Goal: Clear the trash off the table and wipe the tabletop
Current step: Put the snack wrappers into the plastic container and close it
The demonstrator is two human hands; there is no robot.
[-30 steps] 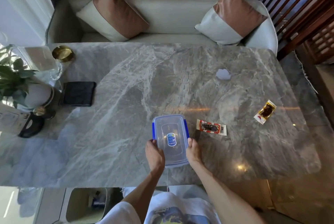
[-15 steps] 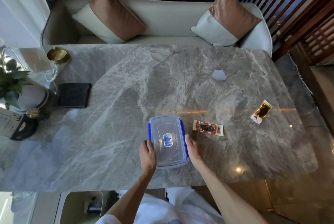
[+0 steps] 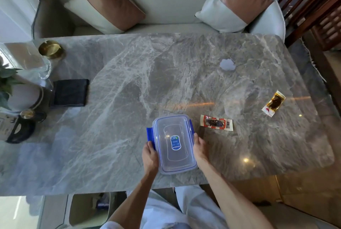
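Note:
A clear plastic box [image 3: 173, 143] with blue side clips sits near the front edge of the grey marble table [image 3: 129, 84]. My left hand [image 3: 150, 156] grips its left side by a flipped-out blue clip; my right hand [image 3: 200, 148] presses its right side. A red-and-white snack wrapper [image 3: 216, 122] lies just right of the box. A yellow snack wrapper [image 3: 274, 103] rests further right. A crumpled white tissue [image 3: 227, 65] lies toward the back right. A dark folded cloth [image 3: 69, 92] lies at the left.
At the table's left end stand a potted plant [image 3: 11, 88], a brass dish [image 3: 51, 49], a glass holder [image 3: 27, 58] and a black object [image 3: 20, 132]. A sofa with two cushions [image 3: 103, 3] runs behind. A bin [image 3: 88, 208] sits below the front edge.
The left blue clip now sticks out from the box under my left hand. The box and both hands stay in about the same place; the view shifted slightly.

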